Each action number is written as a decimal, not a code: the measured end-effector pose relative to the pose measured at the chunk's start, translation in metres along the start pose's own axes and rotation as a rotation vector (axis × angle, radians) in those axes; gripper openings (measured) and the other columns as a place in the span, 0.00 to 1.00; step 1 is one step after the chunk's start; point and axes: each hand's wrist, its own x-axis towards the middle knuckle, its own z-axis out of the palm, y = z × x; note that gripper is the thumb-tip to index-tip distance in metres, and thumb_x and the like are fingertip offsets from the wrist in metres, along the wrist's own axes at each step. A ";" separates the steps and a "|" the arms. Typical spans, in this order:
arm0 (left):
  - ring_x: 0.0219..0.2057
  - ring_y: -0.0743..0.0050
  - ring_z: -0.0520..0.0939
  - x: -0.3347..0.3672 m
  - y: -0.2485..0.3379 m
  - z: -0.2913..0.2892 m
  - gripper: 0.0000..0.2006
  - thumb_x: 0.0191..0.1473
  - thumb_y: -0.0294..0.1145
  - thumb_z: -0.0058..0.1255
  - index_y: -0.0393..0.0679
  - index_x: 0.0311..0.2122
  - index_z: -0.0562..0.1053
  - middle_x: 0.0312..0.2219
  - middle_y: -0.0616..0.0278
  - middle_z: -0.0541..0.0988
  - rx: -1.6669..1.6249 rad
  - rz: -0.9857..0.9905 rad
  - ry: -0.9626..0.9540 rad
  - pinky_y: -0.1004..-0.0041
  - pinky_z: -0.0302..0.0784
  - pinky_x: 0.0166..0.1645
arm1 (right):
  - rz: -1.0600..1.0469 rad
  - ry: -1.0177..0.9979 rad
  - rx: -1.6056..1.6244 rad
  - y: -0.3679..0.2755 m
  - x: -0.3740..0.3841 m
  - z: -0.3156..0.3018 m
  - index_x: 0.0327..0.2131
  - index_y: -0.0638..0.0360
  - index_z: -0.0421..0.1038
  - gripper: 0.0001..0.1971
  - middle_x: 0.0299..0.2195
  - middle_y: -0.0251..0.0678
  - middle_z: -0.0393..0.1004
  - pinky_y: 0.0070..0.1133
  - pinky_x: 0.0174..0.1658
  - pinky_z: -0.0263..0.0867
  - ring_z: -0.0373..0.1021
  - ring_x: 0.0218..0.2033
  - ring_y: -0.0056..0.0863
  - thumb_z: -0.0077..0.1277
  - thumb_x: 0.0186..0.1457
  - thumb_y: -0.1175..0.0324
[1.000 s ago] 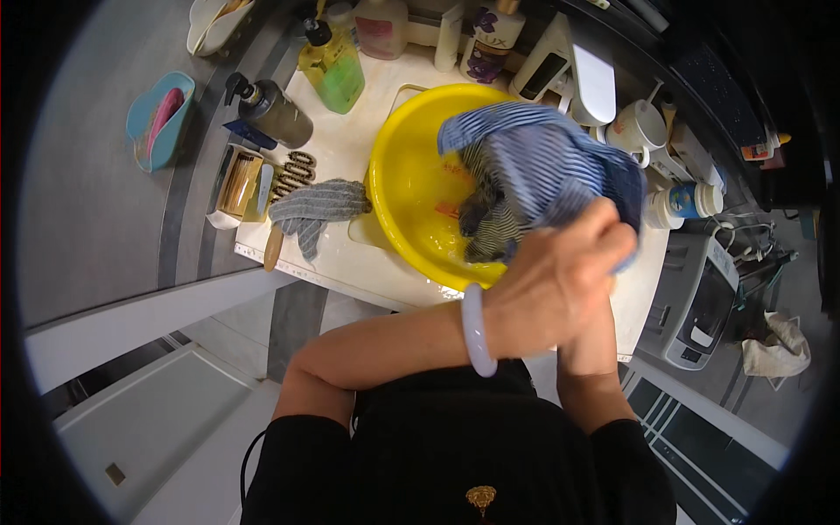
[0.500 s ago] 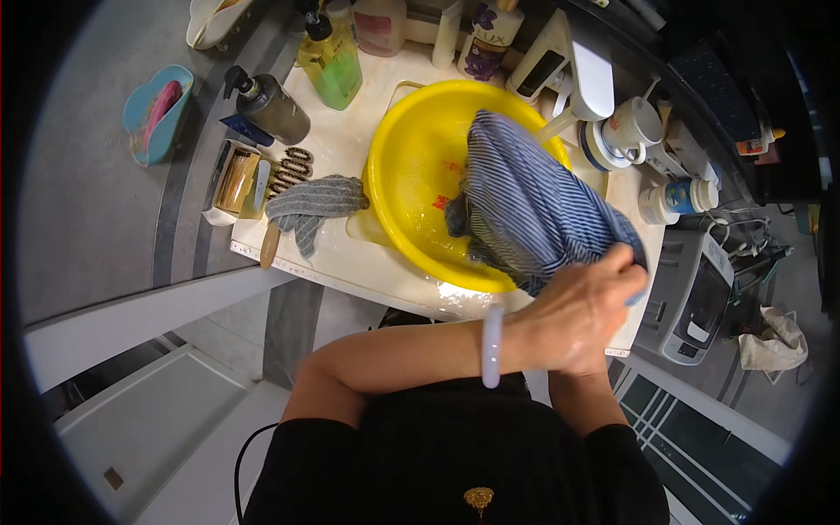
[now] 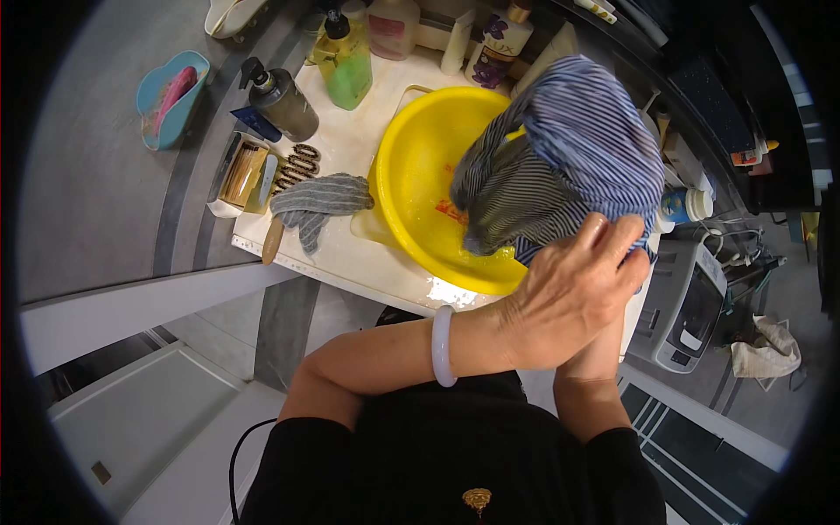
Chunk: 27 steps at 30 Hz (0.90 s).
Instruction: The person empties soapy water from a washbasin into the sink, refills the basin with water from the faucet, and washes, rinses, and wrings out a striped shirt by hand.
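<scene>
My left hand [image 3: 569,293], with a pale bangle [image 3: 444,346] on its wrist, is closed on the lower right part of a bunched blue-and-white striped cloth [image 3: 604,122]. The cloth hangs over the right side of a yellow plastic basin [image 3: 411,175], its darker folds reaching down into it. Red marks show on the basin's bottom. My right forearm [image 3: 595,376] comes up behind my left hand, which hides the right hand and its fingers. A grey striped knit cloth [image 3: 324,206] lies on the white counter [image 3: 350,262], left of the basin.
Behind the basin stand a green pump bottle [image 3: 343,74] and a purple-and-white bottle [image 3: 499,48]. A dark pump bottle [image 3: 284,107] and a box of sticks [image 3: 241,178] are on the left. White jars [image 3: 696,206] stand at the right, above a grey appliance [image 3: 682,306].
The striped cloth has been raised and bunched up, moving away from me and to the right, over the basin's far right rim. My left hand has shifted slightly and keeps its grip.
</scene>
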 end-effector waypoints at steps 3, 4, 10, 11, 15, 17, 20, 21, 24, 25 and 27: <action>0.38 0.54 0.72 -0.003 -0.006 0.004 0.14 0.42 0.20 0.48 0.36 0.38 0.69 0.42 0.53 0.66 -0.005 0.004 -0.072 0.66 0.75 0.36 | 0.011 0.013 0.010 -0.001 0.033 0.002 0.37 0.61 0.71 0.13 0.35 0.44 0.73 0.29 0.44 0.64 0.69 0.40 0.41 0.49 0.49 0.66; 0.40 0.52 0.71 -0.008 -0.017 0.013 0.16 0.42 0.20 0.48 0.36 0.40 0.68 0.42 0.53 0.66 0.013 -0.069 -0.071 0.64 0.75 0.37 | 0.019 0.024 0.014 -0.002 0.052 0.009 0.37 0.61 0.71 0.13 0.35 0.44 0.73 0.29 0.44 0.64 0.69 0.40 0.41 0.49 0.49 0.66; 0.47 0.47 0.68 -0.047 -0.088 0.051 0.24 0.39 0.23 0.51 0.38 0.47 0.65 0.47 0.52 0.63 0.071 -0.477 0.052 0.59 0.68 0.49 | 0.062 0.035 0.077 0.000 0.109 0.037 0.37 0.61 0.72 0.13 0.36 0.44 0.73 0.29 0.44 0.64 0.69 0.41 0.41 0.49 0.49 0.65; 0.45 0.47 0.70 -0.056 -0.100 0.057 0.21 0.39 0.24 0.50 0.36 0.43 0.67 0.44 0.49 0.67 -0.014 -0.488 0.023 0.59 0.68 0.47 | 0.074 0.041 0.089 0.000 0.114 0.044 0.37 0.61 0.72 0.13 0.36 0.44 0.73 0.29 0.44 0.64 0.69 0.41 0.41 0.49 0.49 0.65; 0.33 0.44 0.74 -0.038 -0.117 0.062 0.10 0.40 0.27 0.48 0.33 0.30 0.70 0.29 0.42 0.74 -0.164 -0.519 -0.101 0.59 0.69 0.38 | 0.100 0.057 0.116 -0.006 0.107 0.065 0.37 0.61 0.72 0.13 0.36 0.44 0.73 0.29 0.44 0.64 0.69 0.41 0.41 0.49 0.49 0.65; 0.31 0.42 0.74 -0.028 -0.101 0.058 0.09 0.40 0.27 0.47 0.33 0.29 0.69 0.26 0.42 0.73 -0.204 -0.522 -0.133 0.59 0.69 0.36 | 0.119 0.077 0.129 -0.005 0.105 0.066 0.37 0.61 0.72 0.13 0.36 0.44 0.73 0.29 0.44 0.64 0.69 0.41 0.41 0.49 0.49 0.65; 0.25 0.40 0.73 -0.024 -0.091 0.055 0.08 0.43 0.30 0.47 0.34 0.26 0.68 0.21 0.42 0.72 -0.243 -0.475 -0.148 0.59 0.68 0.32 | 0.134 0.116 0.156 -0.001 0.110 0.055 0.37 0.61 0.72 0.13 0.36 0.44 0.73 0.29 0.44 0.64 0.69 0.41 0.41 0.49 0.49 0.65; 0.25 0.40 0.73 -0.028 -0.095 0.056 0.08 0.43 0.30 0.47 0.34 0.26 0.68 0.21 0.42 0.72 -0.240 -0.469 -0.157 0.59 0.68 0.32 | 0.137 0.130 0.166 -0.001 0.112 0.052 0.37 0.61 0.72 0.13 0.36 0.44 0.73 0.29 0.44 0.64 0.69 0.41 0.41 0.49 0.49 0.64; 0.26 0.41 0.75 -0.033 -0.105 0.054 0.10 0.46 0.32 0.48 0.35 0.27 0.68 0.21 0.43 0.73 -0.202 -0.580 -0.279 0.59 0.68 0.32 | 0.151 0.200 0.193 0.008 0.125 0.025 0.37 0.61 0.72 0.14 0.36 0.44 0.73 0.29 0.44 0.64 0.69 0.41 0.41 0.49 0.49 0.64; 0.26 0.41 0.75 -0.030 -0.102 0.055 0.10 0.46 0.32 0.48 0.35 0.27 0.68 0.21 0.43 0.73 -0.198 -0.567 -0.293 0.59 0.68 0.32 | 0.153 0.223 0.203 0.008 0.129 0.019 0.37 0.61 0.72 0.14 0.36 0.44 0.73 0.29 0.44 0.64 0.69 0.41 0.41 0.49 0.49 0.64; 0.27 0.41 0.75 -0.021 -0.097 0.054 0.09 0.47 0.31 0.48 0.35 0.30 0.68 0.23 0.44 0.75 -0.165 -0.460 -0.150 0.60 0.69 0.33 | 0.152 0.252 0.224 0.009 0.162 0.013 0.37 0.61 0.72 0.14 0.36 0.44 0.73 0.29 0.44 0.64 0.69 0.41 0.41 0.49 0.49 0.64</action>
